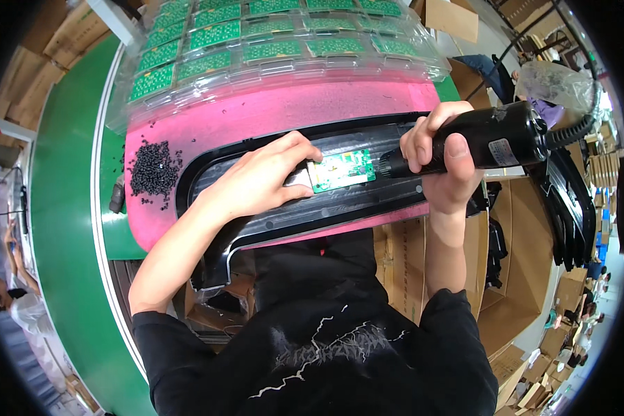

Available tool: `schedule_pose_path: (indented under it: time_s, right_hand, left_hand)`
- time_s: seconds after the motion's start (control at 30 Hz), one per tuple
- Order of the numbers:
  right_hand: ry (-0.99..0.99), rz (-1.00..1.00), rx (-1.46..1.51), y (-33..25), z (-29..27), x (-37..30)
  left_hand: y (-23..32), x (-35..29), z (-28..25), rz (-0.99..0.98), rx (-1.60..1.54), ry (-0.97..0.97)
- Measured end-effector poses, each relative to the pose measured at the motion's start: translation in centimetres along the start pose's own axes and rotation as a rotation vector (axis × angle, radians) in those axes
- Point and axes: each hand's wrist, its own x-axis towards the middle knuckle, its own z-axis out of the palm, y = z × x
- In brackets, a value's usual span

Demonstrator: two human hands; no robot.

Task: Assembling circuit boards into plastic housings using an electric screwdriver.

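A green circuit board (343, 171) lies in the trough of a long black plastic housing (291, 220), in front of the person. The board's long axis runs left to right, canted slightly so that its right end sits a little farther from the body; the housing's long axis slants the same way. The left hand (274, 173) pinches the board's left end, a fingertip at the far corner and the thumb at the near one. The right hand (447, 156) is wrapped round a black electric screwdriver (496, 135), whose nose points left, just beside the board's right end; whether its bit touches anything cannot be told.

Strips of the housing's ribbed floor show on both long sides of the board, between it and the raised walls. Beyond the far wall, a band of pink mat (256, 104) separates the housing from stacked clear trays (274, 48) of green boards. Along the near wall only a narrow pink margin shows, and the housing's bent left end juts past the mat's near edge. Left of the housing, a heap of small black screws (154, 168) lies near the mat's left edge, with the green surface (73, 173) extending outward.
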Motion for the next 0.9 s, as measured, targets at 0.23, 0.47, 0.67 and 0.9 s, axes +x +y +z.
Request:
schedule_pose_path:
  time_s: [0.23, 0.47, 0.67, 0.9]
  right_hand:
    - [-0.007, 0.009, 0.060, 1.3, -0.4, -0.2]
    - [-0.092, 0.060, 0.039, 1.9, -0.6, 0.6]
    - [-0.088, 0.037, 0.030, 2.7, -0.1, -0.2]
    - [-0.100, 0.154, 0.121, 1.5, -0.6, 0.6]
  left_hand:
    - [0.0, -0.1, 0.1, -0.031, 0.010, -0.030]
    - [0.5, 0.2, -0.1, -0.061, 0.019, -0.053]
    - [1.3, -0.2, -0.7, -0.061, 0.014, -0.051]
    - [4.5, -1.3, -4.3, -0.049, 0.027, 0.161]
